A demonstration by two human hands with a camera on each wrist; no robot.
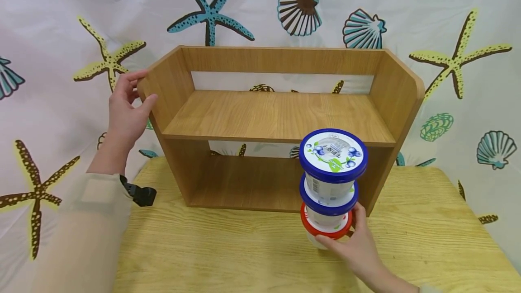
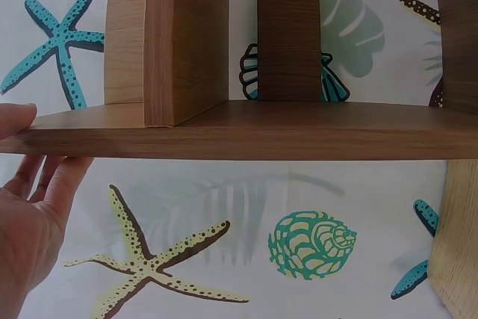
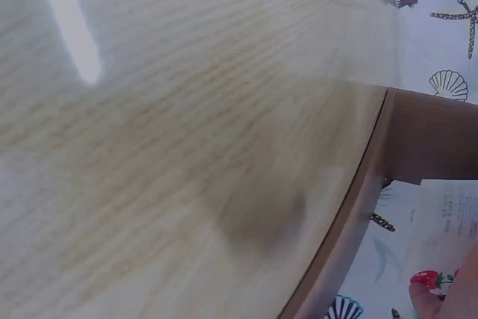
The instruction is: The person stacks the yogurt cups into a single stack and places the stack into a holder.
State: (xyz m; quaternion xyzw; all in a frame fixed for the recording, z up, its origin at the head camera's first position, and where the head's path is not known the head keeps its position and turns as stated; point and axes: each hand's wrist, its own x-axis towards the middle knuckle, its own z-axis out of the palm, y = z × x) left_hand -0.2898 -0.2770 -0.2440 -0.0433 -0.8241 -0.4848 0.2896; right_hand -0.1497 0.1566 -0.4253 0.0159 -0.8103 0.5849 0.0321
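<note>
Two-tiered, the wooden shelf (image 1: 277, 112) stands on the table. My left hand (image 1: 129, 110) grips the front edge of its left side panel; the left wrist view shows the thumb on one face and fingers on the other. At the shelf's front right is a stack of three clear plastic tubs. The top tub (image 1: 334, 155) and the middle tub (image 1: 321, 218) have blue-rimmed lids, the top one printed with blueberries. Lowest is the red-lidded tub (image 1: 310, 226), held by my right hand (image 1: 360, 248) from the right side. Whether its base touches the table cannot be told.
The wood-grain table (image 1: 211, 252) extends in front and to both sides. Behind hangs a white cloth (image 1: 260, 3) printed with starfish and shells. A black watch (image 1: 140, 193) is on the left wrist. Shelf side panels (image 1: 400, 89) rise at both ends.
</note>
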